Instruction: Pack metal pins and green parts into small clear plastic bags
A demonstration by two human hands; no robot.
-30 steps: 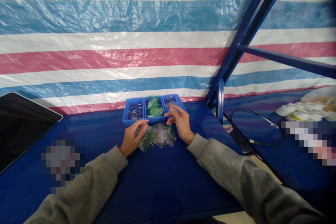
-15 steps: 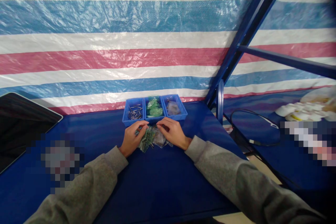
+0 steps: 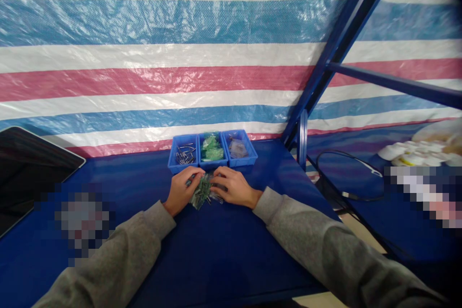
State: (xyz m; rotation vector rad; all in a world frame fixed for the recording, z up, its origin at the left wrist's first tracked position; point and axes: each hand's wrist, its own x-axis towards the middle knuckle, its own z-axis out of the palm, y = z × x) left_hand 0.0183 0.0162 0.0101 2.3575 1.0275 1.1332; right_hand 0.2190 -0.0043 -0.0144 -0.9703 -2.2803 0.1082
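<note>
On the blue table, a mixed pile [image 3: 202, 193] of small green and clear plastic bags and thin metal pins lies between my hands. My left hand [image 3: 181, 189] is curled at its left side, thumb and fingertips drawn together; what they pinch is too small to make out. My right hand [image 3: 236, 187] reaches over the right part of the pile, fingers bent, apart and touching the clear pieces. It covers much of that side. Just beyond stand three joined blue bins: metal pins [image 3: 186, 155] on the left, green bags [image 3: 212, 148] in the middle, clear bags [image 3: 238, 149] on the right.
A dark screen with a pale frame [image 3: 32, 173] lies at the far left. Blue metal posts [image 3: 301, 137] rise right of the bins. Further right are a black cable [image 3: 348, 197] and white rolls [image 3: 415, 153]. A striped plastic sheet [image 3: 180, 77] hangs behind.
My right hand has shifted left and spread over the clear pieces, which now show less. My left hand is almost unmoved.
</note>
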